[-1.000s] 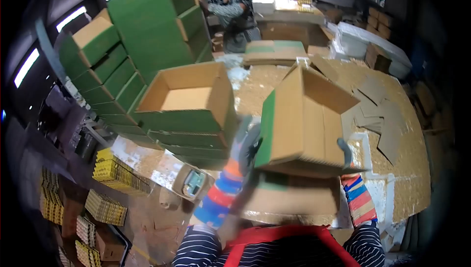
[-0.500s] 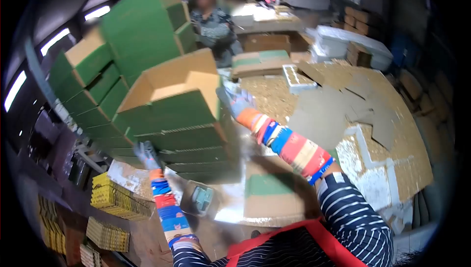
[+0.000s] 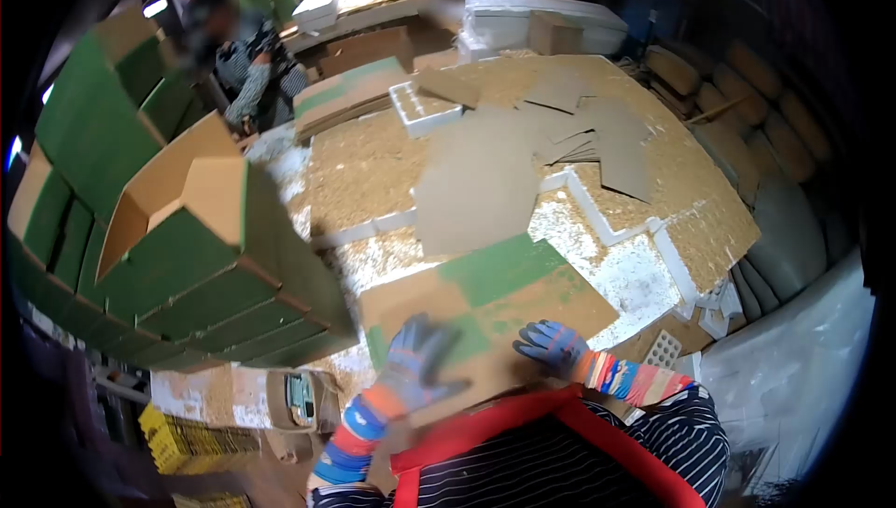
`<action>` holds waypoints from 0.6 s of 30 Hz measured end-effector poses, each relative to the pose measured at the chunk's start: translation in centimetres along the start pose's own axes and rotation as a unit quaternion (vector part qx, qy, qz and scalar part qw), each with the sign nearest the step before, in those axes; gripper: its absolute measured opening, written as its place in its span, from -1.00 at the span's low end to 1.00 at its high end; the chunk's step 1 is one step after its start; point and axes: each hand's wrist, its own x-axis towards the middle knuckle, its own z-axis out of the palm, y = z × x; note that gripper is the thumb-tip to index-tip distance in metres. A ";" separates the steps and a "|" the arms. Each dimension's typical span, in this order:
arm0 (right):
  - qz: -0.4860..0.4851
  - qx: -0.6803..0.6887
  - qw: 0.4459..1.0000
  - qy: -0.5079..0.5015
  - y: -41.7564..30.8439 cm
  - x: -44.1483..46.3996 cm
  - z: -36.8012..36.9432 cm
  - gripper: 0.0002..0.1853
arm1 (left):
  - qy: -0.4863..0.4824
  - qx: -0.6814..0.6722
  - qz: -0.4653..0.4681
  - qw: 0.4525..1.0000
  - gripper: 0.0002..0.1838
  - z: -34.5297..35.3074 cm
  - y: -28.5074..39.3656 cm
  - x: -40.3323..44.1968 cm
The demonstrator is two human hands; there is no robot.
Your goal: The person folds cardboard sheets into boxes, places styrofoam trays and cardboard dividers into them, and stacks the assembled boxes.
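A flat, folded cardboard box, brown with green patches, lies on the table right in front of me. Over its left part is my left hand, gloved in grey, fingers spread; whether it touches the cardboard I cannot tell. My right hand, also gloved, is at the box's near right part, its fingers apart and holding nothing. To the left stands a stack of green boxes, the top one an open box with a brown inside.
Grey cardboard sheets lie mid-table. Behind are a folded box pile and a white foam block. A co-worker stands at the back left. Yellow trays are low at the left; plastic sheeting hangs right.
Both my hands have left the green box stack and come to the flat box in front of me. The view has turned to the right.
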 end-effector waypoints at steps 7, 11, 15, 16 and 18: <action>0.067 -0.052 0.991 0.102 3.2 8.8 -13.6 -0.78 | -0.286 -0.336 0.049 0.896 -0.40 -6.1 -5.0 4.0; 0.111 -0.081 0.988 0.077 4.4 12.7 -12.7 -0.59 | -0.168 -0.329 -0.068 0.927 -0.49 -7.8 -4.8 4.5; 0.109 -0.136 0.966 0.189 2.2 13.1 -12.3 -0.47 | 0.056 0.030 -0.052 0.997 -0.44 -8.2 -7.4 5.9; 0.126 -0.097 0.969 0.190 1.6 12.6 -11.5 -0.45 | 0.080 0.050 -0.059 0.994 -0.43 -8.8 -6.8 6.4; 0.126 -0.035 0.967 0.220 1.1 11.3 -10.0 -0.60 | 0.102 0.055 -0.048 0.992 -0.38 -8.7 -6.5 6.7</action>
